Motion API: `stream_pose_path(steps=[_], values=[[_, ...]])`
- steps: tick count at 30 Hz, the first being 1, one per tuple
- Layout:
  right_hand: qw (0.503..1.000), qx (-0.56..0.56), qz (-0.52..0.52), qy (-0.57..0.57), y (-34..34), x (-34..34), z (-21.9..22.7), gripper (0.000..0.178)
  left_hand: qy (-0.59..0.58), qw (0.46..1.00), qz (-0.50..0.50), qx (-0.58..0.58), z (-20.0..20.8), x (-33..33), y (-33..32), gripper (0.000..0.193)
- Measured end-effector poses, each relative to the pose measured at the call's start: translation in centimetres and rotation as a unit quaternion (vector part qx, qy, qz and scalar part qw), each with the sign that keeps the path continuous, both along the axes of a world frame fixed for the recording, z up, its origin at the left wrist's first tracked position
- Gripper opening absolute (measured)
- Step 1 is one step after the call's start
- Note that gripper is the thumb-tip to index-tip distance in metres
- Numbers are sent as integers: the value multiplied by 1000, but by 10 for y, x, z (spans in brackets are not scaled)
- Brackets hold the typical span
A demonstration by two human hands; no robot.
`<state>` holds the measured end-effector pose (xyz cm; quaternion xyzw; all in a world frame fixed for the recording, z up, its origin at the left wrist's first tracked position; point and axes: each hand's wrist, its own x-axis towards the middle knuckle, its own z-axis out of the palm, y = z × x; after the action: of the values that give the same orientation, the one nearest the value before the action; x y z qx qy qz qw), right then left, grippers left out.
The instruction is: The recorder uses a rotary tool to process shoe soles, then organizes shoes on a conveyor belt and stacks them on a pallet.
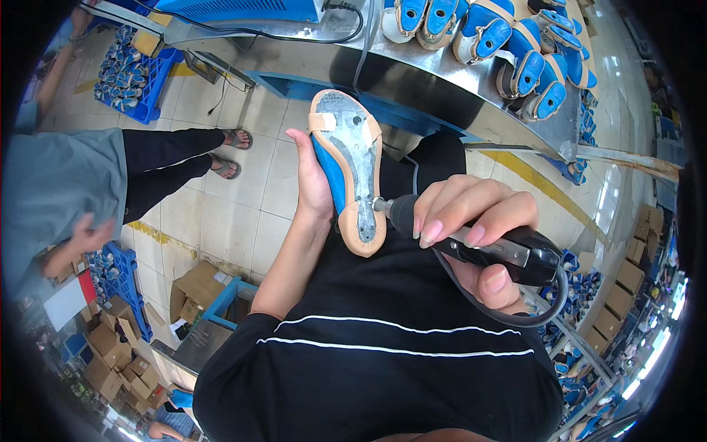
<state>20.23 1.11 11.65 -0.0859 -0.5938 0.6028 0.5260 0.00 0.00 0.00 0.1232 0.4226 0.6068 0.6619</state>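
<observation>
My left hand [314, 177] holds a shoe [361, 166] by its left side, thumb up and the other fingers hidden behind it. The shoe's underside faces me: a grey insole with tan leather folded over its edges, a blue lining along the left side, and the heel end toward me. My right hand [475, 225] is wrapped round a black corded handheld power tool [508, 254]. The tool's metal tip [380, 205] meets the shoe's right edge just above the heel; whether it presses there I cannot tell. The tool's cable [541, 318] loops under my right hand.
A metal bench [442, 66] stands ahead, bearing several blue-and-tan shoes [486, 33] and a blue machine [243, 9]. Another person [74, 191] stands at the left. Blue crates [151, 85] of shoes, cardboard boxes [110, 339] and loaded racks [589, 353] surround me.
</observation>
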Motion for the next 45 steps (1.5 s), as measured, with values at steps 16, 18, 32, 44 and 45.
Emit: stream_pose_path(steps=[16, 18, 32, 44, 45], values=[[999, -29, -46, -1, 4, -20, -3, 27, -27, 999, -14, -15, 6, 3, -2, 96], [997, -48, -56, 12, 2, -23, -6, 27, -22, 999, -18, -16, 8, 3, 0, 96], [978, -7, -184, 96, 24, 43, 1, 34, -8, 999, 28, 16, 9, -5, 1, 94], [970, 122, -164, -133, 19, 58, 4, 31, -68, 997, 29, 9, 22, -4, 24, 106], [964, 150, -147, -161, 20, 60, 5, 30, -66, 998, 16, 18, 31, 0, 26, 106]])
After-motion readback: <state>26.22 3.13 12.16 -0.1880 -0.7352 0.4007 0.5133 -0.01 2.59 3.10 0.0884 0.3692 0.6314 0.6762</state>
